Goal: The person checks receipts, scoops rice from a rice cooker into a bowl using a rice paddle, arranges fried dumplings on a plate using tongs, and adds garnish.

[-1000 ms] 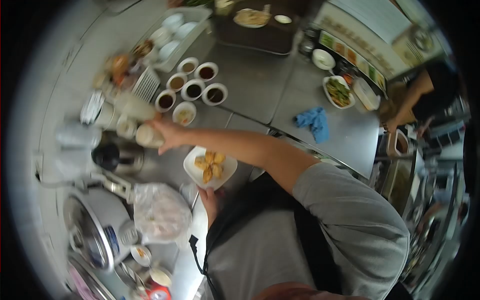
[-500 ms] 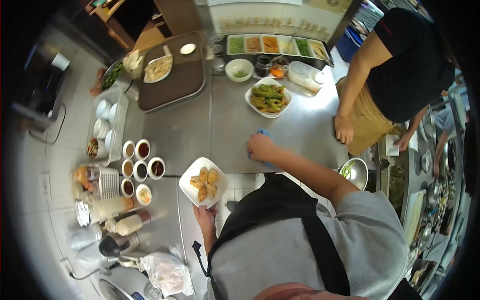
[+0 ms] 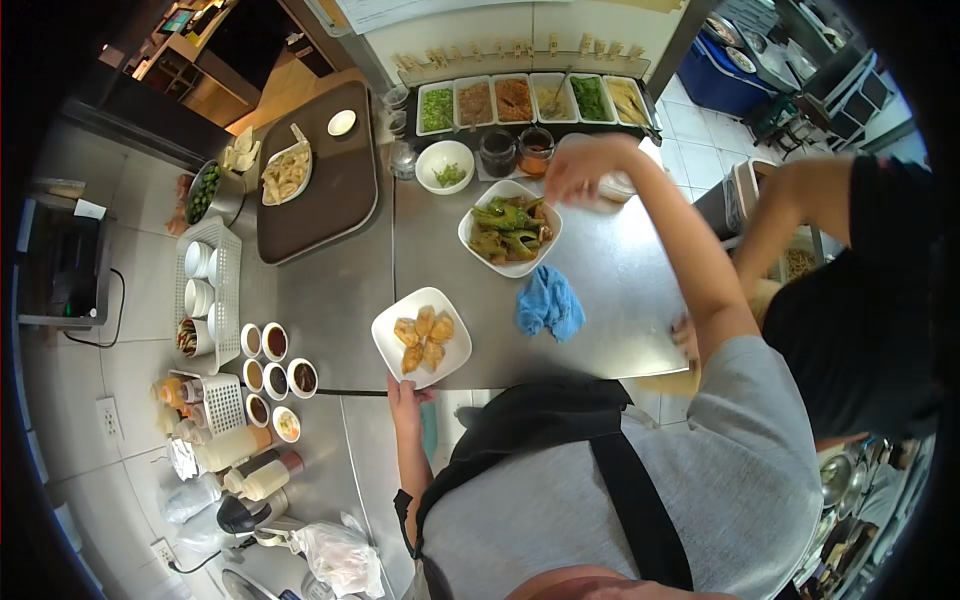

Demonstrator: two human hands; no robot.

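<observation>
My left hand (image 3: 408,396) grips the near rim of a white square plate (image 3: 383,345), which bears several golden fried pieces (image 3: 425,335). My right hand (image 3: 592,170) is blurred over the back of the counter, at the right of a white bowl of green vegetables (image 3: 512,232). Its fingers are smeared by motion, and whether they hold anything is unclear. Beyond it, a clear lidded container is partly hidden. Two dark-topped jars (image 3: 497,153) stand just left of that hand. A crumpled blue cloth (image 3: 549,303) lies on the steel counter (image 3: 445,260).
A brown tray (image 3: 320,200) sits at the back left. Small sauce cups (image 3: 274,341), bottles (image 3: 232,447) and a basket of white cups (image 3: 232,290) line the left. Garnish trays (image 3: 512,100) stand at the back. A co-worker's arm (image 3: 785,215) is at the right.
My right hand has let go of the blue cloth and moved up beside the vegetable bowl. The plate in my left hand has shifted slightly forward. The co-worker has moved lower and farther right.
</observation>
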